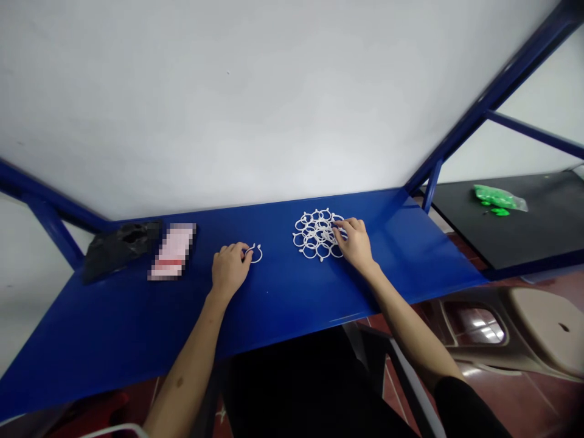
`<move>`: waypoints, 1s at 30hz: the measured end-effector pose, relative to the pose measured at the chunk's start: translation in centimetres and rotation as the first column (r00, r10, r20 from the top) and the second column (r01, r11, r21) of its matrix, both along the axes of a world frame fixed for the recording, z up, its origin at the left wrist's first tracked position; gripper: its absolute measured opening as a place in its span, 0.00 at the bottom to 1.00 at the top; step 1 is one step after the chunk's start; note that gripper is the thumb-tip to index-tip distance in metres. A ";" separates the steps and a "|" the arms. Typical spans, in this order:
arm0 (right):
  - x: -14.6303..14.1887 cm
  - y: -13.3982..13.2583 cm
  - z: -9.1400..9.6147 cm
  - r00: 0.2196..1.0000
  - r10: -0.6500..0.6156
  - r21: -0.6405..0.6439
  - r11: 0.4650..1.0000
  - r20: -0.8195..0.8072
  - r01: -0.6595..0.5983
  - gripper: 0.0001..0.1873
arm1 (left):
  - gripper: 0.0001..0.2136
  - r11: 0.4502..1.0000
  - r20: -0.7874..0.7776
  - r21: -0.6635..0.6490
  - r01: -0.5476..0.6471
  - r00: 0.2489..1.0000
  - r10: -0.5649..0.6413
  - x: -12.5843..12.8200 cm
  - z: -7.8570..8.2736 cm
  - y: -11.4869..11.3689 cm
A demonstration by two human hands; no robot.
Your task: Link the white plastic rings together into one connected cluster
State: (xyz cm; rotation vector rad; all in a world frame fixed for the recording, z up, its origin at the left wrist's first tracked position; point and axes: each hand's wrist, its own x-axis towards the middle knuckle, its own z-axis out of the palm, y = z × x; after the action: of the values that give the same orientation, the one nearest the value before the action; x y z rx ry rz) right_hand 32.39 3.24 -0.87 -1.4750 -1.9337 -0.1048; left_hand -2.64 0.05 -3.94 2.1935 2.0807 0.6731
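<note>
My left hand point(229, 269) is closed, with thumb and fingers on the left side of one open white plastic ring point(261, 253). Two small knobs stand at the ring's opening, so it looks like a shower curtain ring. To the right, several rings of the same kind lie in a flat, overlapping pile point(311, 233) on the blue table point(283, 304). At the pile's right edge is my right hand point(358, 244), its thumb and index finger pinched on a ring there. The fingers partly cover that ring.
A crumpled black bag point(118, 248) and a pixelated pink-and-white item point(176, 246) lie on the table's left. Blue frame bars point(483, 103) rise at both sides. On a black table point(465, 234) to the right is a clear bag of green pieces point(497, 198). A beige chair point(542, 316) stands below.
</note>
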 end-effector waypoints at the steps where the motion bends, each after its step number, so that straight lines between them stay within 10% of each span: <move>1: -0.5 -0.1 0.3 1.000 0.023 0.012 1.000 -0.013 -0.023 0.14 | 0.05 1.000 0.000 0.014 0.009 1.000 -0.009 0.1 0.0 0.0; 9: -8.9 -1.9 1.3 0.890 0.404 -0.088 0.899 -0.210 -0.429 0.13 | 0.07 0.986 0.191 0.166 -0.029 0.982 -0.004 1.7 0.5 -0.5; 14: -13.5 -3.1 -0.6 0.814 0.434 -0.220 0.814 -0.386 -0.538 0.16 | 0.07 0.955 0.257 0.296 0.012 0.962 -0.092 2.9 0.5 -1.2; 30: -12.0 -4.1 -2.2 0.735 0.498 -0.141 0.776 -0.461 -0.615 0.12 | 0.08 0.966 0.504 0.063 0.251 0.828 -0.248 3.7 1.2 -2.0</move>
State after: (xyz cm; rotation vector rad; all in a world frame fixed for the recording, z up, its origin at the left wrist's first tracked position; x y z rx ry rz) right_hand 20.43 -0.89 -3.05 -0.8998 -2.0051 0.7336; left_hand 1.05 -1.90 -2.70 1.9472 1.4996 1.0721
